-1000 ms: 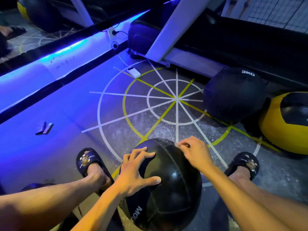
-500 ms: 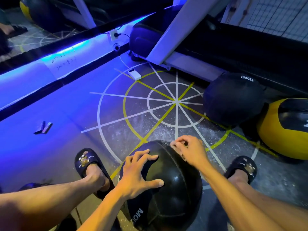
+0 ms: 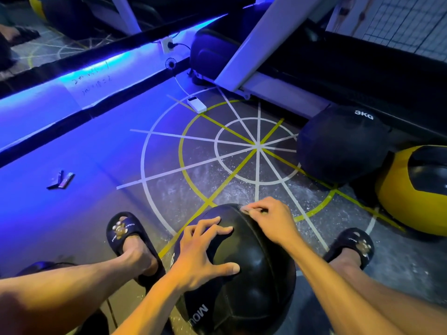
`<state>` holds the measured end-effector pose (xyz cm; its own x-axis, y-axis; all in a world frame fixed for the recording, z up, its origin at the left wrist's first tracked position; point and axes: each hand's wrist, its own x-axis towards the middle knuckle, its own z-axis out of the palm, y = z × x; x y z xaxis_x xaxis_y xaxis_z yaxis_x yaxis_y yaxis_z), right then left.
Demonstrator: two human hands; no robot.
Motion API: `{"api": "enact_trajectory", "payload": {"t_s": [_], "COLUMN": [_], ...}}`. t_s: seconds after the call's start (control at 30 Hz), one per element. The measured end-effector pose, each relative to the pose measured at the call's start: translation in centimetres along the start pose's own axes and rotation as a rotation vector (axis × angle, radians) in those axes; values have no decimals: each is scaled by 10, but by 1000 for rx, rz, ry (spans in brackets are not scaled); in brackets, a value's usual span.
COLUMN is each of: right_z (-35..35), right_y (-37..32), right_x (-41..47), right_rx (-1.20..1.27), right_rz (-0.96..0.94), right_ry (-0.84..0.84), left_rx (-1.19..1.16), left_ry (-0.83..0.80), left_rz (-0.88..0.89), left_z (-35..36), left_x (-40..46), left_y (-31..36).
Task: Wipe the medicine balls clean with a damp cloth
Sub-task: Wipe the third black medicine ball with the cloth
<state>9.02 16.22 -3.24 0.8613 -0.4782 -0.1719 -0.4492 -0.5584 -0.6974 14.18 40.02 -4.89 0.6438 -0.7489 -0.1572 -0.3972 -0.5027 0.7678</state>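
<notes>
You're over a grey speckled floor [image 3: 399, 269] marked with white and yellow circle lines [image 3: 257, 146]. Blue strip light [image 3: 101, 66] runs under a mirror [image 3: 60, 39] at left. White treadmill frame [image 3: 256, 42] behind, wire mesh [image 3: 408, 22] top right.

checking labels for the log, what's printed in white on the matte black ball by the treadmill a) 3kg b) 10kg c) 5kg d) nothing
a: the matte black ball beside the treadmill has "3KG" in white near its top, facing the camera.
</notes>
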Motion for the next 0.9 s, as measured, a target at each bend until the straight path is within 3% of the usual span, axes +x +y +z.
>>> {"api": "enact_trajectory", "payload": {"t_s": [0.1,0.27,0.37,0.43,0.6,0.7,0.77,0.83,0.9], "right_z": [11,-6,6,12,-1,-4,-7,-10,-10], "right_y": [-19,28,-6,-23,42,65,77,92,109], "right_x": [0,38,44,46,49,28,8,-13,-36], "right_rx": [-13,-86,-92,-103,-75,2,38,63,101], "right_rz": [-154,229,7,-46,368,418,438,468,498], "right_ry": [-89,-135,-200,-248,-207,-163,-104,-59,-42], "left_rx": [12,6,3,15,-3,-51,-208,-270,-287], "left_ry": [-16,-25,-29,-38,-60,-71,27,163,217], "left_rz": [3,9,12,12,16,52,60,-62,-312], "left_z": [-1,2,2,1,-1,-5,-4,-5,-8], "left_x": [1,0,2,4,-1,4,8,10,3], "left_y": [-1,2,2,1,0,-2,-9,-24,-29]}}
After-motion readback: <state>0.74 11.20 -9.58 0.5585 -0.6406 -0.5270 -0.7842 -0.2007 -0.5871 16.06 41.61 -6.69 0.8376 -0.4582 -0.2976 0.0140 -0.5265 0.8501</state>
